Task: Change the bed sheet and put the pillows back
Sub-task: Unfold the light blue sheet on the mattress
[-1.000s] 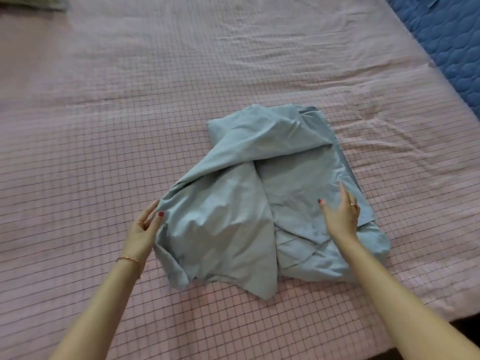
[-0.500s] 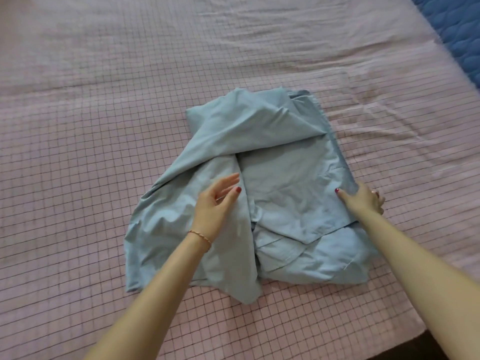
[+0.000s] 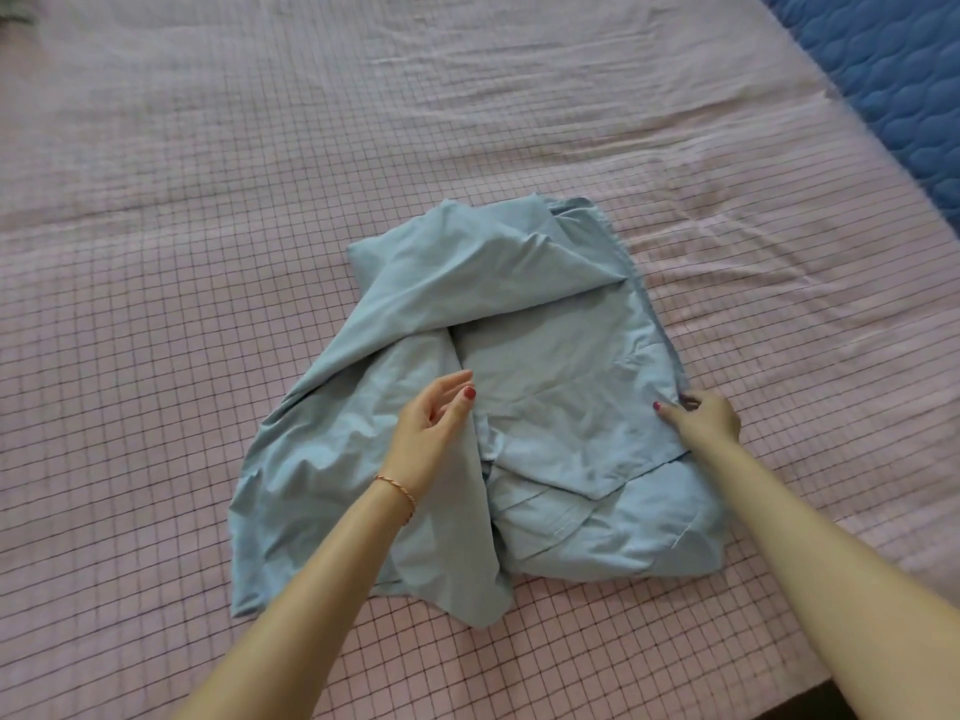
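Two hands — left hand (image 3: pixel 431 433), right hand (image 3: pixel 706 420). One blue sheet (image 3: pixel 545 356) — one pink checked sheet (image 3: pixel 208 252). One bracelet (image 3: pixel 397 488).

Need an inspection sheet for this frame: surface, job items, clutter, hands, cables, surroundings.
Surface: pink checked sheet spread over the bed, lightly wrinkled.
Job items: blue-grey sheet, part-folded and rumpled, lying mid-bed; no pillow clearly seen.
Clutter: nothing seen.
Hands: left hand open, resting on the blue-grey sheet's centre fold; right hand pinching its right edge.
Cables: nothing seen.
Surroundings: blue quilted surface at top right; blurred object at top left corner, cannot tell what.
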